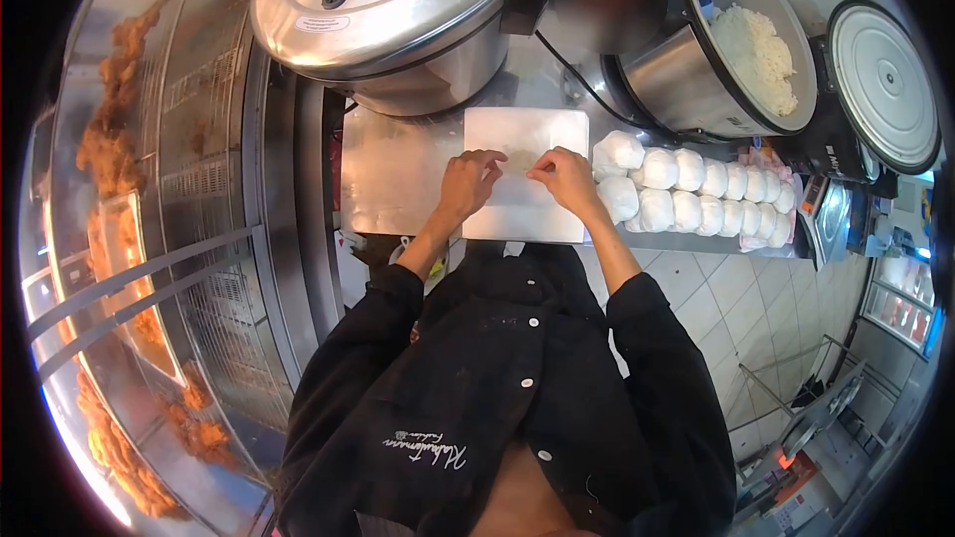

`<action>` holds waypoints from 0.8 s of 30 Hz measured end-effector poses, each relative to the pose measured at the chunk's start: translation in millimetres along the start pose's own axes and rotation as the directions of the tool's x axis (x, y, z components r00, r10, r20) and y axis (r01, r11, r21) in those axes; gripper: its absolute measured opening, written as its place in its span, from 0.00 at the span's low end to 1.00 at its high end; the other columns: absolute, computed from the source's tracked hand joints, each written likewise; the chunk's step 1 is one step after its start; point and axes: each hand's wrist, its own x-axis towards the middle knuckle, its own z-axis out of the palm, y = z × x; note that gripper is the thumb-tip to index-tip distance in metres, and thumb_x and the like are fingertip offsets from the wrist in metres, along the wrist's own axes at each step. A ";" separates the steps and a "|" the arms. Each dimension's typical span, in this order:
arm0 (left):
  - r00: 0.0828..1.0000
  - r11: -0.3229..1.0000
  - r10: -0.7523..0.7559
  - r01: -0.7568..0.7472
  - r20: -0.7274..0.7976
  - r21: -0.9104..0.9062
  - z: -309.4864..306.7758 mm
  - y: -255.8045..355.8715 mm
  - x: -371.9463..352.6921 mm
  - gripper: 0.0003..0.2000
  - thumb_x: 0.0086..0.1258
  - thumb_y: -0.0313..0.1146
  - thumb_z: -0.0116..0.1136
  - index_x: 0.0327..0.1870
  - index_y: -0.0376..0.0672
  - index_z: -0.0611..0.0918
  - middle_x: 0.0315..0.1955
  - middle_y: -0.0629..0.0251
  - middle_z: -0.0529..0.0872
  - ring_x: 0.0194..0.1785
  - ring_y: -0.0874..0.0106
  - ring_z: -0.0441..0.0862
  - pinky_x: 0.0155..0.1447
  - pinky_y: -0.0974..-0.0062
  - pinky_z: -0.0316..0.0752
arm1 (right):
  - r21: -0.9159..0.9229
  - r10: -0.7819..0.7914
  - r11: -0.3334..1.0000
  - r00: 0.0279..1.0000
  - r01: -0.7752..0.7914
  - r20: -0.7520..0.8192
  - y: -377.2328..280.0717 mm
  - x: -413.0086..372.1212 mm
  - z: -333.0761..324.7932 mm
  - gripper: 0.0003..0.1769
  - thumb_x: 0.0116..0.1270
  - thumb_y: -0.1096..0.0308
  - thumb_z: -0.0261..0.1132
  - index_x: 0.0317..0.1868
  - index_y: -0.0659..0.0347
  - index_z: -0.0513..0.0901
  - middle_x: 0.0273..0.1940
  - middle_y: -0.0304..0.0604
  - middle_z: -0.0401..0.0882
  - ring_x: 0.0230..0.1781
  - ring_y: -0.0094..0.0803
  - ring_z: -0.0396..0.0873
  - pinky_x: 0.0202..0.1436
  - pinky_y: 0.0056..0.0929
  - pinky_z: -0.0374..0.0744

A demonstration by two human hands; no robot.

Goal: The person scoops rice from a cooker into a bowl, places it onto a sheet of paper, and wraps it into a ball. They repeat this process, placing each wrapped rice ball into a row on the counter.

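Observation:
A white rectangular pad, like a stack of wrapping sheets (pixel 522 217), lies on the steel counter right in front of me. Over its left part is my left hand (pixel 471 182), fingers curled together. My right hand (pixel 566 179) faces it from the right side, thumb and fingers pinched. Whatever the fingertips hold is too thin or small to make out. A faint pale beige patch (pixel 521 159) shows between the hands on the white surface. Just right of my right hand, several round white wrapped bundles (pixel 657 169) sit in two rows.
A large steel cooker with a closed lid (pixel 398 20) stands at the back left. An open cooker (pixel 662 75) holding white rice (pixel 761 55) stands at the back right, near a round lid (pixel 885 78). Fried pieces (pixel 109 154) fill a glass-fronted cabinet at left.

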 end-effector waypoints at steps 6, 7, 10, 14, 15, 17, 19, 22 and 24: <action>0.996 1.000 -0.010 0.010 -0.083 -0.007 8.5 -2.0 2.3 0.12 0.65 0.29 0.69 0.49 0.48 0.89 0.34 0.66 0.91 0.47 0.62 0.87 0.59 0.58 0.75 | 0.068 -0.001 0.998 0.999 -0.002 0.040 4.0 12.0 -3.7 0.12 0.63 0.59 0.77 0.33 0.61 0.89 0.37 0.46 0.88 0.38 0.43 0.88 0.47 0.41 0.81; 0.997 0.999 -0.017 0.020 -0.078 0.038 8.9 -1.0 2.7 0.13 0.65 0.28 0.69 0.50 0.48 0.88 0.37 0.66 0.91 0.49 0.62 0.86 0.61 0.57 0.74 | 0.022 -0.019 1.000 0.999 0.018 0.045 2.4 12.5 -4.1 0.12 0.64 0.60 0.76 0.34 0.60 0.89 0.37 0.45 0.87 0.39 0.42 0.87 0.48 0.43 0.80; 0.971 0.971 0.092 -0.039 -0.219 0.234 8.7 15.4 0.9 0.16 0.64 0.28 0.67 0.54 0.47 0.86 0.47 0.64 0.88 0.54 0.60 0.83 0.66 0.55 0.72 | -0.091 -0.093 0.991 0.995 0.097 0.047 6.6 13.2 0.4 0.10 0.66 0.60 0.74 0.36 0.59 0.88 0.38 0.43 0.86 0.42 0.42 0.86 0.51 0.46 0.78; 0.932 0.882 0.355 -0.310 -0.069 0.355 30.5 10.1 -22.0 0.22 0.65 0.29 0.65 0.62 0.45 0.82 0.61 0.62 0.80 0.65 0.57 0.76 0.72 0.51 0.68 | -0.224 -0.164 0.960 0.986 0.168 0.033 11.3 11.5 6.4 0.09 0.68 0.60 0.72 0.37 0.57 0.86 0.39 0.41 0.85 0.48 0.42 0.83 0.53 0.49 0.74; 0.934 0.883 0.351 -0.304 -0.073 0.357 35.0 13.8 -27.9 0.22 0.65 0.29 0.65 0.62 0.45 0.82 0.61 0.62 0.80 0.65 0.57 0.76 0.72 0.51 0.68 | -0.224 -0.168 0.959 0.985 0.172 0.039 11.2 13.1 5.1 0.09 0.68 0.60 0.72 0.37 0.57 0.86 0.39 0.41 0.85 0.48 0.42 0.83 0.53 0.49 0.74; 0.951 0.886 0.309 -0.284 -0.009 0.366 46.3 24.9 -38.8 0.29 0.65 0.33 0.68 0.70 0.46 0.78 0.65 0.61 0.78 0.71 0.56 0.72 0.76 0.49 0.64 | -0.192 -0.177 0.963 0.981 0.189 0.083 13.3 17.9 1.2 0.11 0.68 0.59 0.72 0.36 0.58 0.86 0.38 0.41 0.85 0.47 0.43 0.83 0.53 0.48 0.75; 0.963 0.871 0.267 -0.262 0.049 0.415 49.5 28.9 -45.5 0.32 0.66 0.37 0.67 0.73 0.45 0.75 0.67 0.60 0.77 0.75 0.56 0.69 0.79 0.49 0.61 | -0.135 -0.135 0.981 0.989 0.142 0.059 17.0 30.1 -1.0 0.11 0.68 0.59 0.72 0.40 0.58 0.86 0.43 0.42 0.84 0.51 0.43 0.82 0.54 0.48 0.75; 0.966 0.869 0.259 -0.243 0.022 0.431 51.0 34.6 -48.4 0.30 0.68 0.37 0.66 0.71 0.42 0.76 0.67 0.58 0.75 0.75 0.56 0.68 0.79 0.49 0.61 | -0.221 -0.156 0.966 0.984 0.134 -0.084 26.4 50.9 7.0 0.16 0.68 0.60 0.72 0.51 0.58 0.87 0.53 0.43 0.80 0.58 0.43 0.78 0.57 0.48 0.76; 0.972 0.878 0.236 -0.216 0.007 0.427 53.7 33.5 -49.2 0.30 0.69 0.38 0.65 0.73 0.42 0.75 0.68 0.58 0.75 0.76 0.56 0.67 0.80 0.49 0.59 | -0.473 -0.224 0.870 0.965 0.136 -0.133 25.4 54.7 11.4 0.27 0.68 0.61 0.71 0.67 0.58 0.82 0.68 0.43 0.69 0.70 0.45 0.68 0.62 0.50 0.75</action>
